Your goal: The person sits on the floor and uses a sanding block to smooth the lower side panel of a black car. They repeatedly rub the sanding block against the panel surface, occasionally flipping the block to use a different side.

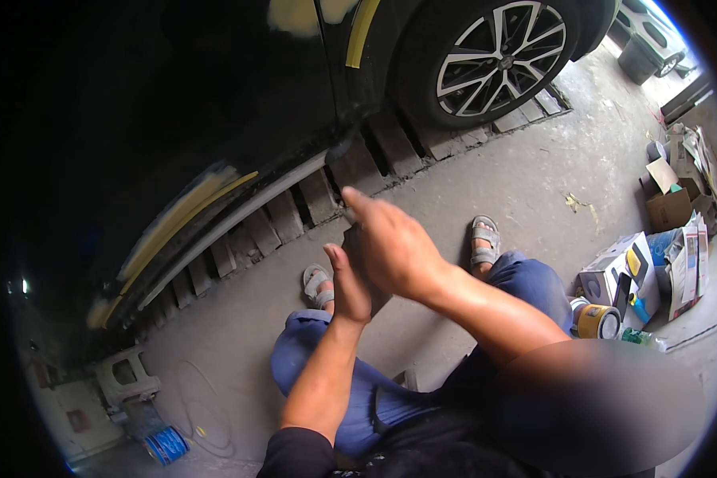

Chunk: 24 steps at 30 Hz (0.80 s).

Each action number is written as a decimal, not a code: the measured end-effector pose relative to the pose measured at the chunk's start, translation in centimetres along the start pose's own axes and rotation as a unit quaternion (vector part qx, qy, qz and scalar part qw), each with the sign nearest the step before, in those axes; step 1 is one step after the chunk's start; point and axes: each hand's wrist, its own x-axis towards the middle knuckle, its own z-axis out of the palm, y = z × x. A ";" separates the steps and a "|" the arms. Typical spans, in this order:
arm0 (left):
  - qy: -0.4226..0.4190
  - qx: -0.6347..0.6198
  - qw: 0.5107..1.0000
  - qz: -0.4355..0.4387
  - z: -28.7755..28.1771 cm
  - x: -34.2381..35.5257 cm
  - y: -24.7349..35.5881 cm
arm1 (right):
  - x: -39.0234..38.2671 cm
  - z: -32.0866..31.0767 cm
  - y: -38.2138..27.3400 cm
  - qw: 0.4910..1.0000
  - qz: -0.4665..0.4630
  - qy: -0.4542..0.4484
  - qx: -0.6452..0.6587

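My hands are together in mid-air in front of the dark car's side. My right hand [400, 248] is wrapped over a dark, flat piece [357, 248], with its index finger stretched out toward the sill. From below, my left hand [352, 293] holds the same piece, its thumb pointing up along the near side. The left fingers are mostly hidden behind the piece. Its exact kind I cannot make out. Beyond the hands, the car door [247, 103] has yellow tape [185, 213] and tan filler patches [295, 16] on it.
The wheel [503, 60] stands at the upper right, above a slatted floor grate [283, 219]. On the right are cardboard boxes [671, 209], a white carton [620, 271] and a yellow can [597, 321]. A small stool [127, 376] and a blue can [167, 444] lie at the lower left.
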 end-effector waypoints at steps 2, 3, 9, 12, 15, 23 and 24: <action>-0.053 -0.024 0.998 -0.018 -1.5 0.3 -0.2 | -1.1 0.2 -0.3 0.999 0.009 -0.044 0.016; -0.082 -0.058 0.994 -0.034 -2.2 0.8 -0.4 | -2.2 0.2 -1.3 0.998 -0.012 -0.053 0.004; -0.091 0.000 0.996 -0.012 -1.7 0.4 0.2 | -0.8 0.9 0.1 1.000 0.007 0.009 0.002; -0.094 -0.064 0.993 -0.020 -3.0 1.0 -0.7 | -3.1 1.5 -1.1 0.999 -0.041 -0.024 0.012; -0.057 -0.057 0.997 -0.011 -1.5 0.4 -0.3 | -1.1 1.1 0.2 1.000 0.004 0.000 0.012; -0.086 -0.112 0.990 -0.002 -2.0 0.9 -0.6 | -1.2 1.0 -0.1 0.998 0.044 -0.022 0.024; -0.081 -0.092 0.992 0.000 -2.5 1.0 -1.1 | -1.6 1.1 -0.5 0.999 0.035 -0.032 0.012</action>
